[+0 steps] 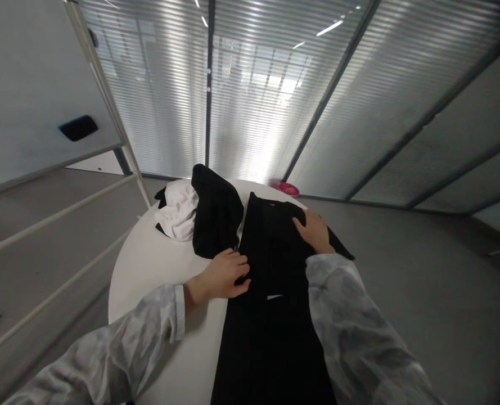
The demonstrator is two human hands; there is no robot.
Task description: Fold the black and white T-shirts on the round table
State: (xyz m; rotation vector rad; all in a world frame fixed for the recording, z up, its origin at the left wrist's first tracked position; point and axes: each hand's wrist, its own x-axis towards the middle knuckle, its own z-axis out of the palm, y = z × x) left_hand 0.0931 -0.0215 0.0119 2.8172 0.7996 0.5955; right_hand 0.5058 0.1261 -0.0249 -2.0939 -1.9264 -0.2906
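A black garment, which looks like trousers (270, 343), lies spread lengthwise over the table's right half. A small white gap shows near its middle. My left hand (224, 274) is at its left edge, with the fingers curled onto the cloth; the fingertips are partly hidden. On the upper right part of the garment, my right hand (316, 230) rests flat with the thumb spread away. Just beyond my left hand sits a crumpled black cloth (216, 214). Against it, on the left, is a bunched white cloth (178, 211).
The white round table (148, 264) stands before a translucent ribbed partition (250, 112). A pink basket (287, 189) shows behind its far edge. To the left is a whiteboard (26, 84) on a pale metal frame (55, 222). Grey floor (418, 270) lies to the right.
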